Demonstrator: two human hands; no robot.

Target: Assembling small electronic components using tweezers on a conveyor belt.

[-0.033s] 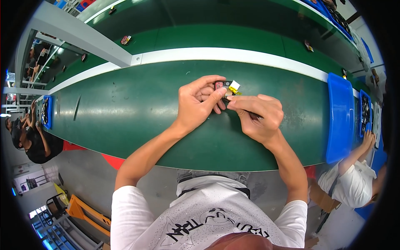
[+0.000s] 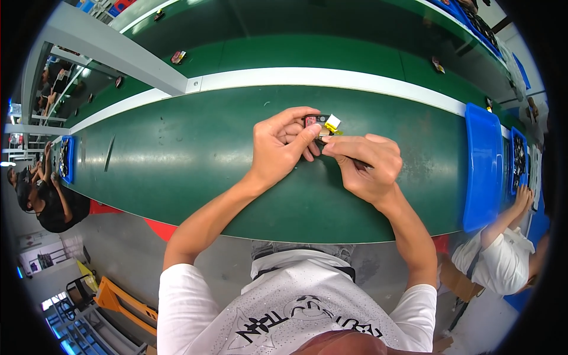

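Observation:
Over the middle of the green bench, my left hand (image 2: 279, 145) is closed round a small black electronic device (image 2: 322, 118). A red circuit part shows inside it, and a white piece with yellow tape (image 2: 332, 123) stands up at its right side. My right hand (image 2: 370, 161) is closed in a pinch, its fingertips against the device's lower right edge. A thin dark thing (image 2: 362, 164) shows under the right fingers; its kind is hidden by the hand. Both hands meet at the device, and my left thumb covers part of it.
A blue tray (image 2: 482, 171) stands at the bench's right end, another blue tray (image 2: 67, 160) at the left end. A thin dark strip (image 2: 110, 152) lies on the left bench. Beyond the white rail (image 2: 325, 77), small devices (image 2: 178, 57) sit on a green surface. Co-workers sit on both sides.

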